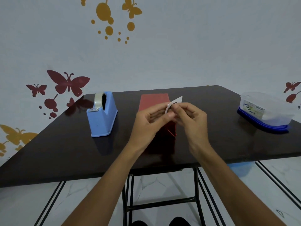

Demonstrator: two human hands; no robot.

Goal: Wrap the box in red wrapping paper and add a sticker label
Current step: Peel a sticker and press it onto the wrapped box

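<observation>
Red-wrapped box stood on the dark table just beneath and behind the fingers, its top face showing past the knuckles and its near side partly hidden by them. Both hands were raised over it. The left hand and the right hand had their fingers curled, together pinching a small white sticker sheet whose upper corner stuck up beyond the fingertips. A blue tape dispenser sat well left of the fingers, and a clear plastic container with a blue bottom edge sat well to their right.
</observation>
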